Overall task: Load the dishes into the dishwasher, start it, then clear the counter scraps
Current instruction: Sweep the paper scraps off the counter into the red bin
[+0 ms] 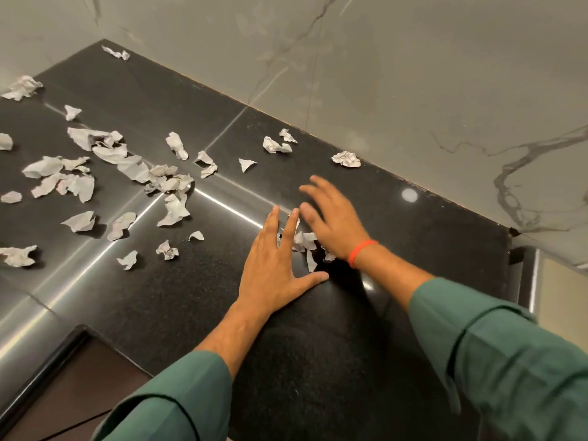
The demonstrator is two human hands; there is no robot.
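So the scraps are torn and crumpled bits of white paper, and the ones that matter right now are the small bunch of paper scraps (304, 241) sitting between the two hands, near the front right part of the counter. The left hand (273, 265) lies flat with fingers straight and spread, thumb stuck out toward the right, and my guess is it's acting as a wall so the bits have something to pile up against. The right hand (331, 218) is also wide, fingers straight and splayed, palm down over the far side of that bunch and a bit blurred; it holds nothing, looks more like a sweeping pose than a pinch. There's a red band (361, 251) on that wrist and green sleeves (496, 354) on both arms. Most of the mess is well apart from the hands: a big scatter of scraps (127, 173) over on the left, a few strays near the back edge like the crumpled ball (346, 159), and one piece (116, 53) way off in the far corner. So I'd say the clearing has barely started. The counter (318, 345) is glossy black speckled stone with visible seams, so paper should slide easily. Behind it are pale marble-look walls (413, 74) with grey veining, meeting at the corner. No dishwasher or dishes in view.
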